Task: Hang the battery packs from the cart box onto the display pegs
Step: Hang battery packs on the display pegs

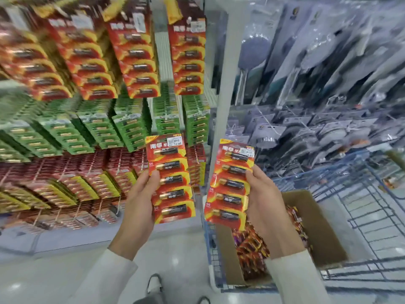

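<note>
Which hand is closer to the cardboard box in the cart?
Right. The right hand holds a battery pack just above the cardboard box; the left hand holds a second pack off to the box's left, over the floor.

Left pack [169, 178] and right pack [230, 185]: red card, yellow arcs, black batteries with gold ends, white price sticker.
Top hanging packs [135, 62]: same red and yellow.
Middle rows [98, 132]: green.
Lower rows [87, 183]: dark red, yellow edges.
Cart [363, 200]: blue wire.
Box [317, 227]: brown cardboard.
Sleeves [105, 277]: white.
Floor [175, 249]: pale grey, glossy.
Bagged goods [317, 73]: grey and black under clear film.
</note>
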A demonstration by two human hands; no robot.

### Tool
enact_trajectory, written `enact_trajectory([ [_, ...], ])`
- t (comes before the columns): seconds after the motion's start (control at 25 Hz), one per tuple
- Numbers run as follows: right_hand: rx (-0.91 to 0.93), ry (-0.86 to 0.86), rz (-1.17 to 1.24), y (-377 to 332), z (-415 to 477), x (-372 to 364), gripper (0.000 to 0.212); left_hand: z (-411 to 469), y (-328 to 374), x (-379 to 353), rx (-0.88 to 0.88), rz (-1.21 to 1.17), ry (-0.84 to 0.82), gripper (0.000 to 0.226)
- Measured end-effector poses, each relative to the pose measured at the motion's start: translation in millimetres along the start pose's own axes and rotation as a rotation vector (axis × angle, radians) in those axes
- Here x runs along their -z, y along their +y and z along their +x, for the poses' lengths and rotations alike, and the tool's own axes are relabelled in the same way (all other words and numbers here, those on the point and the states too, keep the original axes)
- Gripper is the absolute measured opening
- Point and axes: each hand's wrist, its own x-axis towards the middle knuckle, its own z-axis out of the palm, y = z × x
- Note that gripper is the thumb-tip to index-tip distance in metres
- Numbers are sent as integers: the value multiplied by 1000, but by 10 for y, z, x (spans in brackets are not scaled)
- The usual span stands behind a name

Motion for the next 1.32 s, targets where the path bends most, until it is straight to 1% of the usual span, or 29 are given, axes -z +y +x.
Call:
enact_trajectory([
  [0.12,3,-139,-49,-8,-39,-587,38,-33,327,415,-75,-25,102,34],
  [0.24,-1,-213,-104,170,-8,-1146,37,-16,621,904,-142,-56,162,37],
  [0.36,-13,-235,-151,399,1,-1704,33,-23,917,1396,-191,-68,173,39],
  [0.48,-15,-268,-158,686,-20,-2337,35,-25,1267,2013,-241,-70,182,29],
  [0.52,-17,-261,-153,781,-36,-2548,38,-11,1394,2235,-253,-72,192,28],
  [0.56,-23,-260,-154,893,-35,-2743,48,4,1522,2454,-263,-71,203,28],
  [0.64,-32,-252,-177,1088,-59,-3106,73,20,1746,2833,-283,-51,214,31],
  [0.68,-26,-263,-179,1166,-73,-3261,77,22,1831,2985,-289,-45,219,34],
  [0.72,-39,-277,-181,1249,-90,-3463,70,20,1929,3167,-297,-53,225,35],
  [0.8,-49,-299,-179,1392,-141,-3837,44,20,2106,3479,-315,-72,244,33],
  [0.88,-54,-329,-203,1496,-171,-4138,35,42,2242,3720,-318,-83,266,30],
  [0.92,-59,-327,-210,1530,-179,-4290,35,68,2304,3817,-313,-93,280,29],
  [1.0,-54,-306,-225,1600,-118,-4511,45,127,2391,3938,-294,-108,307,27],
  [1.04,-44,-314,-239,1643,-47,-4607,60,169,2443,3992,-288,-109,318,27],
  [1.12,-45,-341,-240,1668,75,-4805,71,256,2546,4064,-281,-97,340,27],
  [1.16,-61,-336,-232,1667,131,-4904,66,305,2586,4090,-280,-95,357,27],
  [1.2,-66,-352,-215,1666,194,-4990,55,345,2620,4115,-282,-93,376,27],
  [1.24,-78,-373,-196,1684,277,-5051,51,385,2654,4139,-288,-88,394,28],
  [1.32,-79,-384,-184,1719,403,-5157,58,459,2721,4180,-302,-80,404,29],
])
